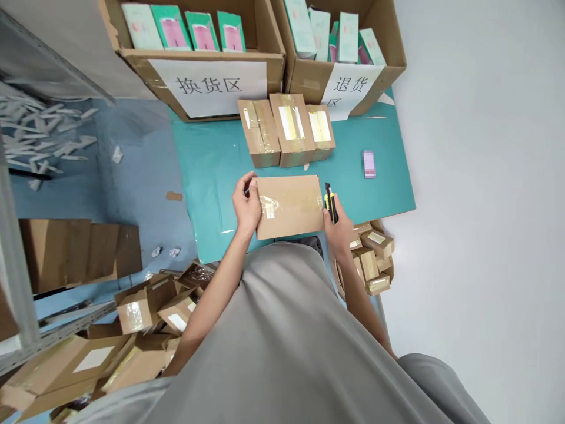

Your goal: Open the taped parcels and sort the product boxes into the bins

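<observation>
A flat-faced brown cardboard box (290,206) with clear tape across it lies at the near edge of the teal table. My left hand (247,206) grips its left edge, with the thumb at the upper corner. In my right hand (339,228) is a yellow and black box cutter (330,204), held upright beside the right edge of the box. Whether its blade is out I cannot tell. Just beyond stand three taped boxes in a row: a left box (260,134), a middle box (291,131) and a right box (321,133), at least two with white labels.
Two large open cartons, a left carton (220,110) and a right carton (308,76), hold green-and-white product boxes at the table's back. A phone-like item (369,164) lies at the right of the teal table (212,194). Small boxes (375,244) and opened cartons (136,309) are piled below.
</observation>
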The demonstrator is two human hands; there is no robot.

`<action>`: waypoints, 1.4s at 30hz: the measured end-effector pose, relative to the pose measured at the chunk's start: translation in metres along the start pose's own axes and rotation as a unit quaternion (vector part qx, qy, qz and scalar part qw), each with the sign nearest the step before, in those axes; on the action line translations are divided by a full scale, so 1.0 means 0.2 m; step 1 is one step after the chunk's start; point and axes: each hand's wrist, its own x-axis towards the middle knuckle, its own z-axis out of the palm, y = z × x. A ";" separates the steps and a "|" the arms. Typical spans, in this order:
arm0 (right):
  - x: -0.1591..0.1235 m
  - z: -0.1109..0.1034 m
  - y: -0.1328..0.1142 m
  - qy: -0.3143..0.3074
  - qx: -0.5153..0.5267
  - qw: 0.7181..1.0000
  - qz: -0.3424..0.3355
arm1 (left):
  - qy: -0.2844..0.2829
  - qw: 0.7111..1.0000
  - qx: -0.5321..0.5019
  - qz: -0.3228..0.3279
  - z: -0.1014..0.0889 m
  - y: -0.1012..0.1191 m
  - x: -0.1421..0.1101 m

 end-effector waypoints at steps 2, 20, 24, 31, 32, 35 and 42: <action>-0.08 0.02 0.00 -0.011 0.019 1.000 0.008 | -0.023 0.999 0.031 0.038 -0.01 0.07 0.01; -0.11 -0.08 -0.16 -0.104 -0.058 0.993 0.011 | -0.345 0.857 0.258 0.284 0.21 0.22 -0.16; -0.09 -0.14 -0.31 -0.160 -0.155 0.973 0.056 | -0.346 0.854 0.262 0.287 0.21 0.22 -0.16; -0.05 -0.16 -0.49 -0.220 -0.261 0.937 0.076 | -0.346 0.851 0.273 0.286 0.19 0.22 -0.16; -0.05 -0.16 -0.49 -0.223 -0.262 0.936 0.074 | -0.346 0.852 0.272 0.285 0.19 0.22 -0.16; -0.07 -0.17 -0.48 -0.225 -0.256 0.937 0.076 | -0.349 0.854 0.266 0.280 0.20 0.21 -0.16; -0.10 -0.19 -0.51 -0.240 -0.237 0.937 0.091 | -0.348 0.855 0.267 0.276 0.19 0.22 -0.16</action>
